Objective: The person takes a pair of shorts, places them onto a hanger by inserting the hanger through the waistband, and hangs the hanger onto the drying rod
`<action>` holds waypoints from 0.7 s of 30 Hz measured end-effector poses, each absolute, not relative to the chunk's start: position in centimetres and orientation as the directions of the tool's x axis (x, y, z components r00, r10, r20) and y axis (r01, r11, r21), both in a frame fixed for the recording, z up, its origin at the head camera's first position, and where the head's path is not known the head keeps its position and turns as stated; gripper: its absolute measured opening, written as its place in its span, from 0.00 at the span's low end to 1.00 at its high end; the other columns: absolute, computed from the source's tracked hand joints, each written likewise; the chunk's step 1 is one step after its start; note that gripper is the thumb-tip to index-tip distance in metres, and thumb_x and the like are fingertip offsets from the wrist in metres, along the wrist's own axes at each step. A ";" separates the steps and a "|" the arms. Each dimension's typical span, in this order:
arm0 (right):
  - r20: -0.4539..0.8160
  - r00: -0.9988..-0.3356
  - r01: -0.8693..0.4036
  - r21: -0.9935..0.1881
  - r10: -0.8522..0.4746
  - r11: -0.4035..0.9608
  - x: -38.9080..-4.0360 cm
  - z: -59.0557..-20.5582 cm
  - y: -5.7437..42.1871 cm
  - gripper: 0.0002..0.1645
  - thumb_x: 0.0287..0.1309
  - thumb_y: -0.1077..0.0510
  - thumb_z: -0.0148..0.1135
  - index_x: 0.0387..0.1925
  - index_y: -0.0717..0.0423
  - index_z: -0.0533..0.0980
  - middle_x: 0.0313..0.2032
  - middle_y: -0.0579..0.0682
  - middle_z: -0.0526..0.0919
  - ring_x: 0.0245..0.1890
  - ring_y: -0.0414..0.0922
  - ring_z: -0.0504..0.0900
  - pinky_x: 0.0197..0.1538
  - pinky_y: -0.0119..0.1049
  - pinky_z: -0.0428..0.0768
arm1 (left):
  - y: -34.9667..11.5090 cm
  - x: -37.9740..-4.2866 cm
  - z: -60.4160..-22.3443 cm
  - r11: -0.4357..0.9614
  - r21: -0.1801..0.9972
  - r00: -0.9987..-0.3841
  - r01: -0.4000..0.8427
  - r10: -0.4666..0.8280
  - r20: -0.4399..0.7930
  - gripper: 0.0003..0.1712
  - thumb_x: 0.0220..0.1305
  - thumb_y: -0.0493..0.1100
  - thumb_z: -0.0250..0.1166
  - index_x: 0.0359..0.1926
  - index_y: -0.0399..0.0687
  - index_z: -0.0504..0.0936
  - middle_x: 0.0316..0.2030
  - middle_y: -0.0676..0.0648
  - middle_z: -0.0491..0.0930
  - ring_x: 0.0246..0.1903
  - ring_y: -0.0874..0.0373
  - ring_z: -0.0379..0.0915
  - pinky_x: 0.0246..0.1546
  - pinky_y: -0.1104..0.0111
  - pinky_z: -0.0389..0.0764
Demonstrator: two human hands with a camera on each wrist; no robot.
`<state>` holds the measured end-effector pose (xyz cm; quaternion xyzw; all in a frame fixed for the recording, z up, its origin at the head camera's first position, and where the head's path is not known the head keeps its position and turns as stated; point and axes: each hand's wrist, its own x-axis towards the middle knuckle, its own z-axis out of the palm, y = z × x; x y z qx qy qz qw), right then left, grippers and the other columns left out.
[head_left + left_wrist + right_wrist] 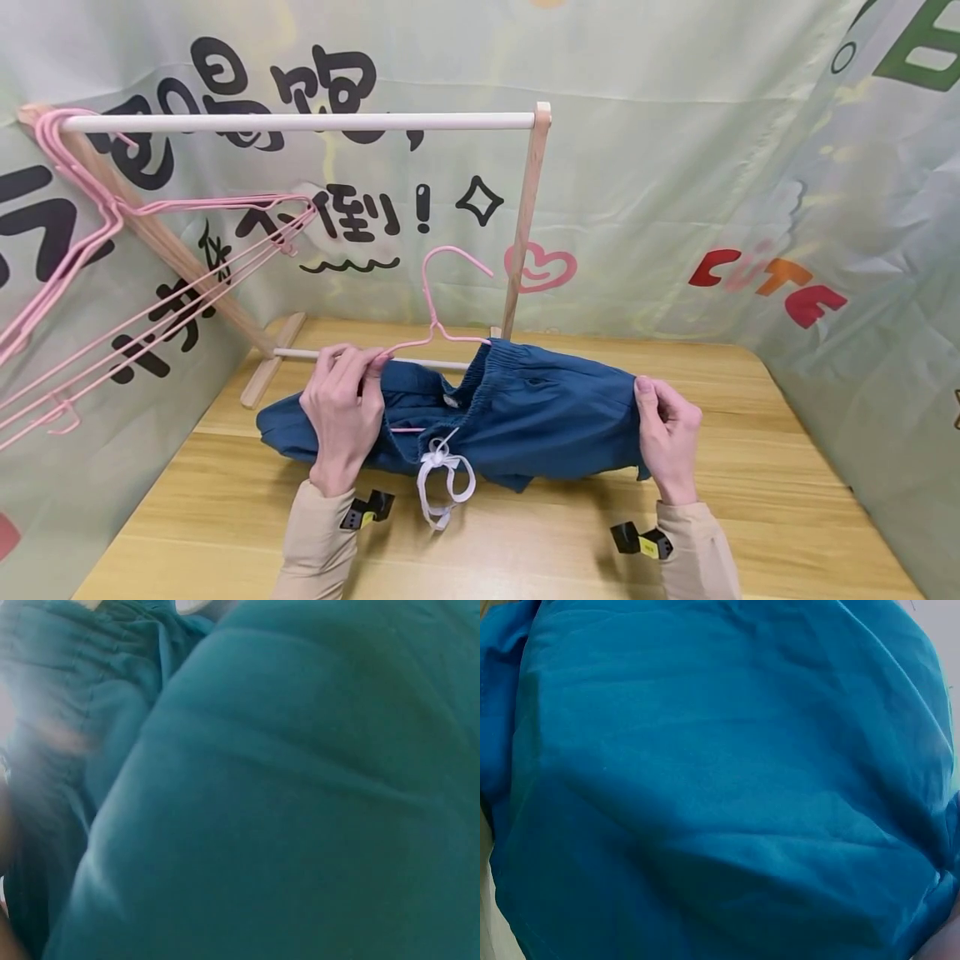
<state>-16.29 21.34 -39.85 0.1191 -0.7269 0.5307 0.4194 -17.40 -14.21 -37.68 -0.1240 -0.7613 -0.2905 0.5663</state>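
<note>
Blue drawstring shorts [562, 408] are held up over the table, their waistband facing left and a white drawstring [442, 462] tied in a bow at the front. A pink clothes hanger [435, 321] sits partly inside the waistband, hook upward; its right arm goes under the cloth. My left hand [345, 408] pinches the hanger's left arm, with blue cloth behind and beneath the hand. At the other end, my right hand [670, 433] pinches the shorts by a leg's edge. Blue fabric [285, 802] fills most of both wrist views, hiding the fingertips there.
A garment rack with a white rail [300, 122] and wooden posts [525, 217] stands behind the shorts. Several pink hangers [112, 204] hang at its left end. The wooden table [750, 467] meets a printed curtain [637, 208] at the back and sides.
</note>
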 end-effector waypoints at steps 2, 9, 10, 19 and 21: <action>0.729 -0.618 -0.609 -0.681 0.295 0.407 -16.3 -39.9 21.4 0.11 0.65 0.75 0.56 0.25 0.73 0.77 0.21 0.30 0.73 0.19 0.27 0.67 0.24 0.23 0.61 | -14.2 -17.4 -37.7 0.799 0.311 -0.323 0.515 -0.156 0.934 0.06 0.65 0.41 0.69 0.34 0.43 0.88 0.26 0.43 0.84 0.40 0.45 0.80 0.32 0.55 0.76; 0.706 -0.608 -0.586 -0.708 0.364 0.395 -16.5 -40.0 21.8 0.14 0.66 0.72 0.56 0.23 0.75 0.75 0.20 0.30 0.74 0.18 0.27 0.67 0.22 0.23 0.60 | -14.3 -17.3 -37.5 0.785 0.361 -0.304 0.503 -0.230 0.924 0.15 0.70 0.49 0.64 0.33 0.43 0.88 0.26 0.43 0.84 0.40 0.45 0.80 0.32 0.55 0.75; 0.703 -0.608 -0.581 -0.710 0.369 0.397 -16.6 -40.0 21.9 0.15 0.66 0.72 0.56 0.22 0.75 0.75 0.19 0.30 0.72 0.18 0.27 0.66 0.22 0.24 0.58 | -14.3 -17.3 -37.5 0.784 0.365 -0.306 0.502 -0.234 0.923 0.15 0.70 0.49 0.64 0.33 0.43 0.88 0.26 0.43 0.84 0.40 0.45 0.79 0.32 0.55 0.74; 0.641 -0.639 -0.475 -0.764 0.425 0.437 -16.6 -40.1 21.9 0.16 0.68 0.68 0.57 0.22 0.70 0.75 0.16 0.29 0.66 0.16 0.27 0.62 0.22 0.25 0.58 | -14.4 -17.1 -37.3 0.779 0.378 -0.310 0.499 -0.247 0.918 0.16 0.70 0.50 0.64 0.33 0.42 0.87 0.26 0.43 0.82 0.41 0.43 0.79 0.35 0.55 0.75; 0.623 -0.644 -0.450 -0.778 0.444 0.438 -16.6 -40.2 21.9 0.16 0.68 0.68 0.58 0.22 0.70 0.75 0.16 0.28 0.66 0.16 0.26 0.62 0.22 0.24 0.58 | -14.3 -17.1 -37.2 0.783 0.373 -0.304 0.498 -0.246 0.920 0.16 0.70 0.50 0.64 0.33 0.42 0.87 0.25 0.43 0.82 0.40 0.44 0.79 0.35 0.55 0.75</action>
